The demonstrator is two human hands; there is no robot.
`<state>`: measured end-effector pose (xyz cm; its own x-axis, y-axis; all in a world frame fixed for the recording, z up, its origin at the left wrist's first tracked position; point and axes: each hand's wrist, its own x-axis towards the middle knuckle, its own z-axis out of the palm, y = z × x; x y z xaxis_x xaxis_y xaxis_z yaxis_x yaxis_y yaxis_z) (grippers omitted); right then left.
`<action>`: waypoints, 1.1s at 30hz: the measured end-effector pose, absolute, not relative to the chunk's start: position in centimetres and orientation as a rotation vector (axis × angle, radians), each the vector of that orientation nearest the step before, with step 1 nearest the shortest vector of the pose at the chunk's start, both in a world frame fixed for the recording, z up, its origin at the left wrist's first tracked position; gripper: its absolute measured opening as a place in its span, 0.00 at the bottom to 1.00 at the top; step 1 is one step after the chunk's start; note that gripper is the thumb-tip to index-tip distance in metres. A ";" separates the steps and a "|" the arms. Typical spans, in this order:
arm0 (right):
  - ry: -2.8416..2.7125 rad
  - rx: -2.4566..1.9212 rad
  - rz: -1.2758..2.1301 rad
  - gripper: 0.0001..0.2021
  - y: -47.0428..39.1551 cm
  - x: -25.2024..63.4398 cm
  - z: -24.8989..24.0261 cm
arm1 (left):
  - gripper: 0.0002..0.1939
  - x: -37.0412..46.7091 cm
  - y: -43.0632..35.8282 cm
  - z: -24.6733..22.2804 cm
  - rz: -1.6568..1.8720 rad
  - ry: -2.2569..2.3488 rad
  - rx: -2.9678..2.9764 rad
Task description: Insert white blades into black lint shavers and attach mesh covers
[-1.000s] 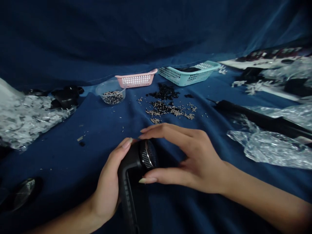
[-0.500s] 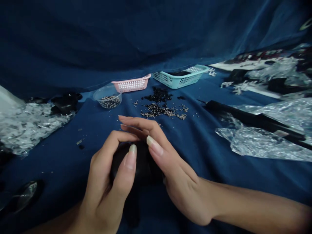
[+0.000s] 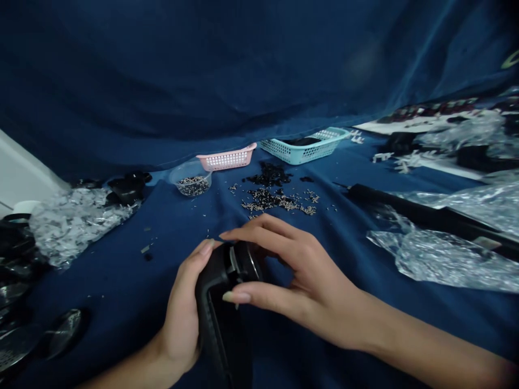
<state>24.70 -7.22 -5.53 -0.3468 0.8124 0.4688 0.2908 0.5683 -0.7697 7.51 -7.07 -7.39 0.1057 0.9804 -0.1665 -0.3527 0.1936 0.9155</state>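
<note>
My left hand [image 3: 182, 308] is wrapped around the left side of a black plastic housing [image 3: 214, 286], with its thumb near the top. The housing has a rounded head and a long part running down towards me; its exact kind is unclear. At its upper right sits a round black part [image 3: 248, 262] with a shiny rim, and a gap shows between the two. My right hand [image 3: 295, 270] spans this round part, thumb below and fingers over the top. The fingers hide some of the join.
Beyond my hands lie loose screws [image 3: 279, 200] and small black pieces [image 3: 270, 174]. A clear bowl of screws [image 3: 192, 183], a pink basket [image 3: 227, 160] and a turquoise basket [image 3: 302, 154] stand behind. Bagged white pieces [image 3: 77, 221] lie left, a black tool [image 3: 417, 208] and plastic wrap [image 3: 446, 259] right.
The black housing has turned, so its side and the gap by the round part now show. My right hand has spread across the round part; my left thumb has moved up. The view has shifted slightly.
</note>
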 end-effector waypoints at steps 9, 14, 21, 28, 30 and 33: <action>-1.880 -0.903 0.620 0.22 -6.3 25.7 -6.4 | 0.10 7.6 -6.4 -7.6 1.054 1.086 0.316; -2.024 -0.937 0.667 0.25 -5.7 26.5 -5.7 | 0.21 7.7 -6.0 -7.4 0.902 0.999 0.246; -2.147 -0.820 0.635 0.26 -5.3 26.9 -5.6 | 0.20 7.9 -6.0 -7.3 0.927 0.995 0.249; -2.198 -0.811 0.613 0.25 -5.5 26.7 -5.5 | 0.16 7.7 -6.3 -8.3 0.901 1.014 0.211; -2.217 -0.809 0.632 0.25 -5.4 26.8 -5.5 | 0.15 7.8 -6.4 -8.3 0.891 1.031 0.200; -2.262 -0.798 0.705 0.29 -5.2 26.9 -5.6 | 0.15 7.7 -6.5 -8.3 0.887 1.045 0.202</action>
<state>26.87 -5.21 -5.63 -0.6180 0.6886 0.3794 0.3514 0.6736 -0.6502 7.73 -6.53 -8.31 0.2015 0.7186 -0.6656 -0.5394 0.6486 0.5370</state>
